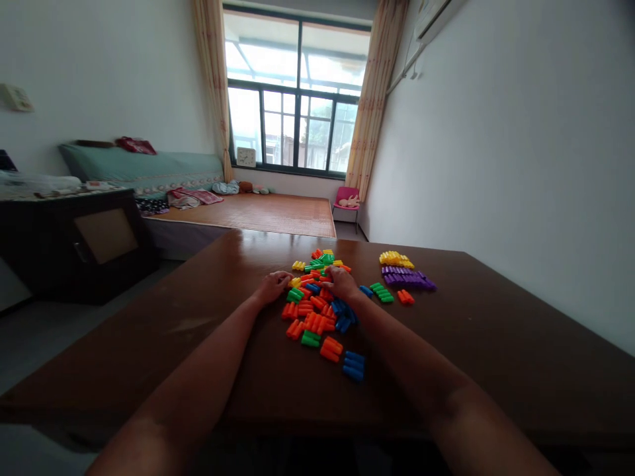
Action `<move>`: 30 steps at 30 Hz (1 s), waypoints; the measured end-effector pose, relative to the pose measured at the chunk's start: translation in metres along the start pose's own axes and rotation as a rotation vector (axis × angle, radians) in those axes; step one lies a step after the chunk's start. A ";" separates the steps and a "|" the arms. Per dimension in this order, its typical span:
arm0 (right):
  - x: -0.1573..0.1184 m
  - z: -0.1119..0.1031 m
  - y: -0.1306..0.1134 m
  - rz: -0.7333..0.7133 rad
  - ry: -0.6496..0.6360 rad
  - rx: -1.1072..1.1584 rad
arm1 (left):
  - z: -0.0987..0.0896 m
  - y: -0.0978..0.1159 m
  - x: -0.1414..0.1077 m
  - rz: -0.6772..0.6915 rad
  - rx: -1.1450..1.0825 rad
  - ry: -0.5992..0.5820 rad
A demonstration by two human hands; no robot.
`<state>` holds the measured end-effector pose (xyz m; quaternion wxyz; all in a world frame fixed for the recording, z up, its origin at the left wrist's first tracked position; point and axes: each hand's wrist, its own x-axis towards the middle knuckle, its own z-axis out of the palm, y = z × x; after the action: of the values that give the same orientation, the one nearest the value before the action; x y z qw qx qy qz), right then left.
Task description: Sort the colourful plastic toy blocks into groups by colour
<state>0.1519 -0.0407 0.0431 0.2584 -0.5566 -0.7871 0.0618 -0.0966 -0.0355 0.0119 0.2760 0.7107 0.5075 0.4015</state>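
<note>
1. The left hand [274, 288] and right hand [341, 284] sit apart at the mixed blocks [317, 322]; I cannot tell their grip.
2. Beyond the right hand's outer side, yellow blocks [395, 260] adjoin purple blocks [407, 278], seemingly grouped by colour.

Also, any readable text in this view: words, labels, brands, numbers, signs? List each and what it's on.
None can be read.
White clock: dial marks too small to read.
Wall-mounted box: too blurred to read.
Air conditioner, partly out of frame: no brand legible.
Coloured plastic toy pieces: no legible marking.
</note>
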 end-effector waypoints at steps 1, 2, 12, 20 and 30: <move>0.001 0.001 -0.002 -0.010 0.000 0.023 | -0.001 -0.002 0.000 -0.007 -0.040 -0.011; 0.001 -0.001 -0.002 -0.029 0.011 0.067 | -0.001 -0.004 -0.001 -0.011 -0.070 -0.020; -0.070 -0.109 0.157 0.310 0.320 0.570 | -0.007 0.006 0.001 -0.040 -0.091 -0.037; -0.089 -0.106 0.201 0.445 0.481 0.616 | -0.008 -0.003 0.004 -0.079 -0.102 -0.036; -0.117 -0.106 0.260 0.608 0.299 0.226 | -0.011 0.005 0.001 -0.130 -0.052 -0.067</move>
<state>0.4504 -0.0706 -0.0057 0.4005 -0.7361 -0.5273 0.1404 -0.1029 -0.0364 0.0221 0.3364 0.6818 0.5326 0.3718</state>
